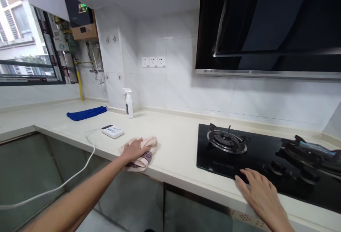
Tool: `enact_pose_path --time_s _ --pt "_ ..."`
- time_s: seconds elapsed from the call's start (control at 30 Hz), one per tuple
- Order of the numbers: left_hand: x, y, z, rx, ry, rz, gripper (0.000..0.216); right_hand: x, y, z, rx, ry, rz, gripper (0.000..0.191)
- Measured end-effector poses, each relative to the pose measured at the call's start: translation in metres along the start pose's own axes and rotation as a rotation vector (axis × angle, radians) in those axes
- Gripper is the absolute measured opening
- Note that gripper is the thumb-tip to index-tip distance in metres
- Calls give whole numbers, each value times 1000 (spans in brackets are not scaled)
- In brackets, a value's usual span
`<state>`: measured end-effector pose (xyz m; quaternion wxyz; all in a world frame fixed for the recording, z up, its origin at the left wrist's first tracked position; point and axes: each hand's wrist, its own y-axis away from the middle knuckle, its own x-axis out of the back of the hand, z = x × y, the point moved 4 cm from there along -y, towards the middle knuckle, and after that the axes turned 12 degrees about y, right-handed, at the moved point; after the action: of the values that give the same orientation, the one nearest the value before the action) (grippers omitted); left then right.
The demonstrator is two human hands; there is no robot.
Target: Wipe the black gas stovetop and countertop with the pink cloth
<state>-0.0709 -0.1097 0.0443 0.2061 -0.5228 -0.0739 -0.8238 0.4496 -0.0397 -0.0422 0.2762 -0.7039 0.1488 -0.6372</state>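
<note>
My left hand presses down on a crumpled pink-and-purple cloth at the front edge of the pale countertop. Its fingers curl over the fabric, which bunches out on both sides. At the right, my right hand rests with fingers spread on the front edge of the black gas hob, below the left burner; nothing is in it. A white device with a dark strip lies just behind and left of the cloth, with a white cable running off the counter.
Near the wall a white spray bottle stands upright. A folded blue cloth lies farther left. Above the hob hangs a black range hood. Wall sockets sit behind the counter, and a yellow pipe comes down near the window.
</note>
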Motion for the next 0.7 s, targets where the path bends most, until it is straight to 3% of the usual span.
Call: enact_pose_path --time_s 0.17,0.33,0.43,0.53,0.63,0.7 --pt "-44 40 86 -222 65 -143 83 2 0 -1 8 4 6 63" --pt "-96 106 169 -560 161 -231 73 1 -1 -2 -2 -32 7 59" --pt "-122 137 185 -737 196 -190 82 6 -6 -2 -25 -86 12 57" --pt "-139 149 182 -880 258 -108 83 22 -7 -5 -42 -245 46 51" --pt "-142 146 179 -943 397 -59 68 44 10 -12 -130 -530 147 46" --pt "-136 143 182 -907 581 -83 57 49 36 -19 -250 -706 152 45"
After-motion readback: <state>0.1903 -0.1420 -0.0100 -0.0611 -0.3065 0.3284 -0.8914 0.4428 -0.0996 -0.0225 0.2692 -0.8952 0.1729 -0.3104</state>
